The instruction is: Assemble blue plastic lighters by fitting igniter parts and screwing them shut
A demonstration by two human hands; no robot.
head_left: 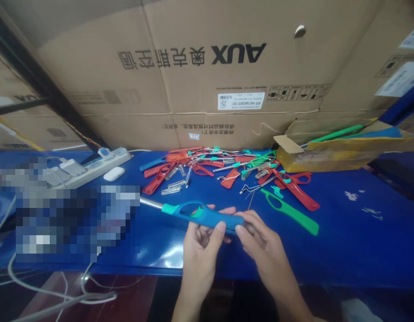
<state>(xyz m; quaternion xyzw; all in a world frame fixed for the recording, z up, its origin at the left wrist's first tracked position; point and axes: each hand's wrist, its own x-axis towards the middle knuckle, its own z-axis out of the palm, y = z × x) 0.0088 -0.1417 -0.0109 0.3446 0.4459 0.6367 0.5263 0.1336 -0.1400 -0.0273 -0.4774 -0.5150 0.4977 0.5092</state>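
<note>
A blue gas lighter (215, 218) with a teal trigger and collar lies across both hands, its metal tube pointing left. My left hand (207, 237) is closed around the handle, thumb pressed on the near side. At the handle's right end, my right hand (259, 232) pinches the butt between thumb and fingers. Just beyond my right hand is a green lighter casing half (292, 212) on the blue table. Farther back lies a pile of red casing halves (160, 175), metal tubes, wires, teal triggers and small clear parts (171, 190).
An open cardboard box (327, 154) with green and blue pieces stands at the back right. Behind the table (344, 241) rises a large cardboard panel (193, 89). On the left are a white power strip (106, 162), a white earbud case (114, 174) and hanging cables (69, 295).
</note>
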